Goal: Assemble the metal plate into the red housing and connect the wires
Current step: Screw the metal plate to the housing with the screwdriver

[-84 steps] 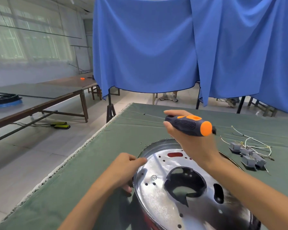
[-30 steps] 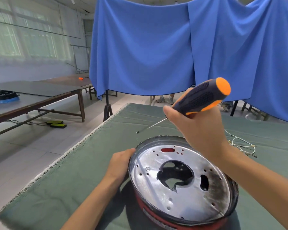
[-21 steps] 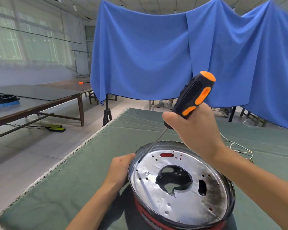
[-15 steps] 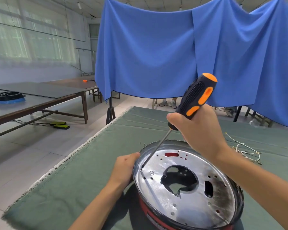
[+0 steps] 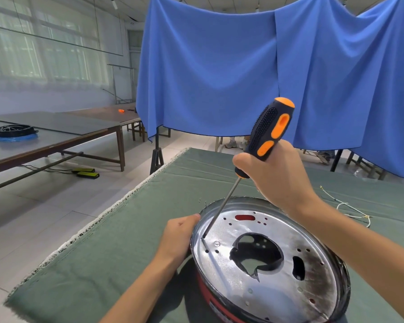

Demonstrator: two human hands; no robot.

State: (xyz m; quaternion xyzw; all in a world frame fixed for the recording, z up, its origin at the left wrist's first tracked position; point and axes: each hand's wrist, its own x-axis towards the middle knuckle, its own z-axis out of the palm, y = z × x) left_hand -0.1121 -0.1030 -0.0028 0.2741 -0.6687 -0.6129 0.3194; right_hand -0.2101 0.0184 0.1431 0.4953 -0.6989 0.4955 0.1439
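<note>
While left hand (image 5: 176,238) braces the round red housing (image 5: 216,306), its grip clasps the rim. Right hand (image 5: 274,176), grip wrapped round the black-and-orange screwdriver (image 5: 267,131), sets the tip on the shiny perforated metal plate (image 5: 266,264), likely to fasten it.

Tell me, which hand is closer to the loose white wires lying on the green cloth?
Right. The right hand, gripping the screwdriver, is just left of the white wires; the left hand holds the housing's far-side rim.

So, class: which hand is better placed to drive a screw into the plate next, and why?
The right hand. It already grips the screwdriver, whose tip rests on the plate near its left edge. The left hand is busy holding the rim steady.
</note>
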